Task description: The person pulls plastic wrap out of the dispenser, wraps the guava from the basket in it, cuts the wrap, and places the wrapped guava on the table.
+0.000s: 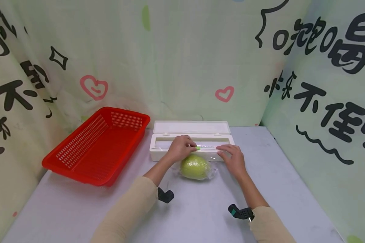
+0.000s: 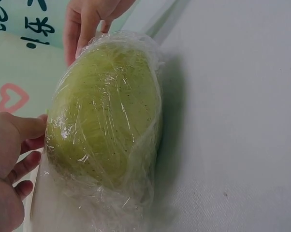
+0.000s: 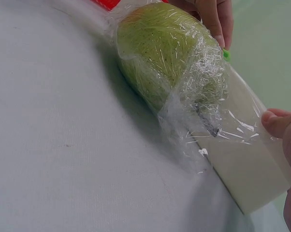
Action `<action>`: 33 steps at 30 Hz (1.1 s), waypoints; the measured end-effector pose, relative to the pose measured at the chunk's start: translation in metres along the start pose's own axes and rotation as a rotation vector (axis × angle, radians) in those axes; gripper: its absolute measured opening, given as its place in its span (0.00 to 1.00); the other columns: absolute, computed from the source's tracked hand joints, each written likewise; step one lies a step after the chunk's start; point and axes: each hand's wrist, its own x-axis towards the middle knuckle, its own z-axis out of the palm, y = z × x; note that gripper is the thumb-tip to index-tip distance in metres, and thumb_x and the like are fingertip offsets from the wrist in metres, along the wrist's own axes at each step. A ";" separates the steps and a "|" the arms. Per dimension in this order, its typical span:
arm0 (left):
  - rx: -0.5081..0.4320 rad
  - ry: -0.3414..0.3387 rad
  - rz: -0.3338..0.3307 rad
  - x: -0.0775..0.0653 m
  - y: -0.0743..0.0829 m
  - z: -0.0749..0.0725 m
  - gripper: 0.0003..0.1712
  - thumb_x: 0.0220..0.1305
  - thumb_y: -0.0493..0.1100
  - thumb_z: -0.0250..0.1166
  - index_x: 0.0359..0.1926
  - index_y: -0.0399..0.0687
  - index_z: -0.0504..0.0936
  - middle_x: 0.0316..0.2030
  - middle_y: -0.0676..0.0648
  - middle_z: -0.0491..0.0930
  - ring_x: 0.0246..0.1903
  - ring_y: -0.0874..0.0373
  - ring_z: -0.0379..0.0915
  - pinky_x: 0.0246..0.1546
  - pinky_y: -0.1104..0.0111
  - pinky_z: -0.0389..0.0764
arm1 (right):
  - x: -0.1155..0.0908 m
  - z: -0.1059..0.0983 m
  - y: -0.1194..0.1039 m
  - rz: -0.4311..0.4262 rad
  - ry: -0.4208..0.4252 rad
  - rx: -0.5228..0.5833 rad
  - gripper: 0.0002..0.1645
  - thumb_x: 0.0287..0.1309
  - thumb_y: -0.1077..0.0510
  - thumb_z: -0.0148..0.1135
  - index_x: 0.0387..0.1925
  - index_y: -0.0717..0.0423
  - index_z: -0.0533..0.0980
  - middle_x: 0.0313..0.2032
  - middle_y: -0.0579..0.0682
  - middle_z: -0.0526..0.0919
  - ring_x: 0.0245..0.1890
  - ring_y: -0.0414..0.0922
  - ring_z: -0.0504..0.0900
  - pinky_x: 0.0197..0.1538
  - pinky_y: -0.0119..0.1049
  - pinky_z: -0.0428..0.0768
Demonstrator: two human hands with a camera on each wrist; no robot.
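An oval yellow-green fruit (image 1: 194,167) with small dark specks lies wrapped in clear cling film, right at the front of a white cling film dispenser (image 1: 159,154). Over the dispenser's front edge, my left hand (image 1: 180,148) pinches a small green slide cutter (image 3: 226,54), which the fruit hides in the left wrist view. To the right of the fruit, my right hand (image 1: 234,160) holds the stretched cling film (image 3: 237,121) at the dispenser's right end, thumb at the film. From the dispenser the film runs down to the fruit's wrapping.
The dispenser's lid (image 1: 191,127) stands raised at the back. A red plastic basket (image 1: 79,173) with slotted sides sits to the left on the white table (image 1: 197,212). Printed curtains (image 1: 182,60) enclose the back and both sides.
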 end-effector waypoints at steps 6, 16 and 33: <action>0.012 -0.009 -0.013 -0.001 -0.003 -0.002 0.06 0.58 0.43 0.70 0.36 0.50 0.90 0.36 0.52 0.84 0.34 0.61 0.76 0.34 0.73 0.76 | 0.000 -0.001 0.001 -0.009 -0.002 0.017 0.13 0.54 0.63 0.68 0.43 0.60 0.83 0.46 0.60 0.85 0.54 0.57 0.73 0.60 0.52 0.68; 0.036 -0.014 0.016 -0.004 -0.007 -0.006 0.06 0.59 0.43 0.70 0.37 0.50 0.89 0.36 0.53 0.84 0.38 0.59 0.78 0.38 0.71 0.78 | 0.000 -0.002 0.000 -0.009 -0.003 0.003 0.13 0.54 0.62 0.68 0.43 0.59 0.84 0.46 0.59 0.85 0.53 0.57 0.74 0.59 0.52 0.69; 0.062 0.031 0.068 -0.011 -0.013 -0.013 0.04 0.56 0.42 0.71 0.34 0.49 0.89 0.34 0.52 0.84 0.39 0.57 0.78 0.39 0.69 0.79 | 0.000 -0.002 0.001 0.013 -0.004 0.006 0.13 0.54 0.62 0.68 0.44 0.59 0.84 0.47 0.59 0.85 0.54 0.56 0.74 0.61 0.52 0.69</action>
